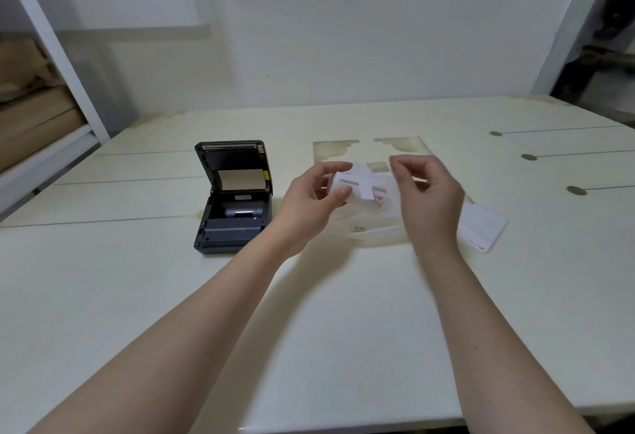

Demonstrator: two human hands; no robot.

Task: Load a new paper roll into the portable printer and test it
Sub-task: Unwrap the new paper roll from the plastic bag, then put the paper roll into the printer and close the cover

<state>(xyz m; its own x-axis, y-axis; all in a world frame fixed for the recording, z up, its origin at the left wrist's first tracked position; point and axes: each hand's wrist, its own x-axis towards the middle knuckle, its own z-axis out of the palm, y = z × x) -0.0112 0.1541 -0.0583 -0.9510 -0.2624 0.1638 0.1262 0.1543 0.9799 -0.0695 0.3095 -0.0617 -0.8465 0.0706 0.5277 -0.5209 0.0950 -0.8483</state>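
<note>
A dark grey portable printer [233,206] stands on the white table with its lid tipped up and its paper bay showing. To its right, above the table, my left hand [316,193] grips a white paper roll [364,186] by its left end. A white strip crosses the middle of the roll and red print shows near its right end. My right hand [426,189] is at the roll's right end with thumb and fingers pinched; whether they hold the wrapping is not clear. A clear plastic wrapper [371,227] lies under the roll.
A second white paper pack with red print [481,227] lies on the table right of my right hand. White shelf posts [55,45] rise at both sides, with brown cardboard [31,117] on the left shelf. The table's front edge runs along the bottom right.
</note>
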